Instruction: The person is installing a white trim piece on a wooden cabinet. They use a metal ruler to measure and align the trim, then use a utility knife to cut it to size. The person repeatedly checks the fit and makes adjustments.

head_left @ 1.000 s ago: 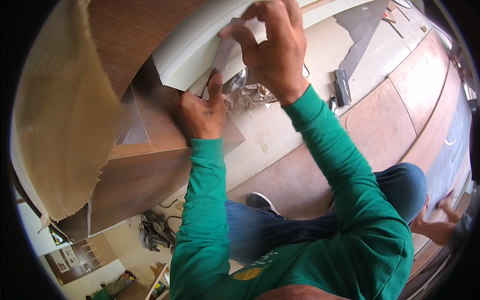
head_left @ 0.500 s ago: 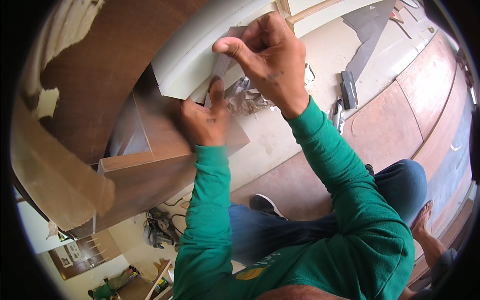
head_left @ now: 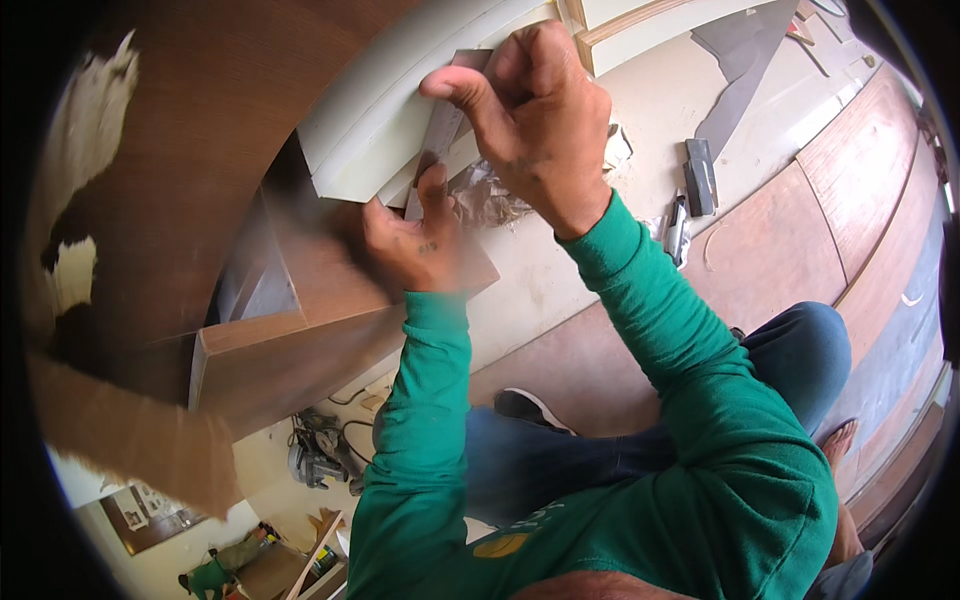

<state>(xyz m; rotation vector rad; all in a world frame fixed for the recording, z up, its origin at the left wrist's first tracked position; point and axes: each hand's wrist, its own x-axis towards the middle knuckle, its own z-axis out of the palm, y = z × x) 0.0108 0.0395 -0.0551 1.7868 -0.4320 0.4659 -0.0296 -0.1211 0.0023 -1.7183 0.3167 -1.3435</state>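
Observation:
My left hand (head_left: pixel 415 240) is at the near corner of a white panel (head_left: pixel 345 165), thumb up and fingers partly hidden beneath. A narrow grey-brown strip (head_left: pixel 440 125), perhaps edging, runs along the panel's side between my two hands. Its near end lies at my left thumb and fingers. Farther up and to the right, my right hand (head_left: pixel 545 125) has curled fingers at the strip's far end, with the thumb stretched out to the left. The right fingertips are hidden, so their exact grip is not visible. Crumpled clear plastic (head_left: pixel 487 195) lies just below the strip.
A brown wooden box-like piece (head_left: pixel 340 255) stands under my left hand. On the right lie a dark block (head_left: pixel 700 177), a utility knife (head_left: pixel 677 230) and a torn grey sheet (head_left: pixel 735 75). A power tool (head_left: pixel 318 450) rests at lower left. Another person's foot (head_left: pixel 840 440) is at right.
Both hands keep nearly the same place on the strip and panel. The view has shifted slightly, and the other person's leg at right has moved lower in it.

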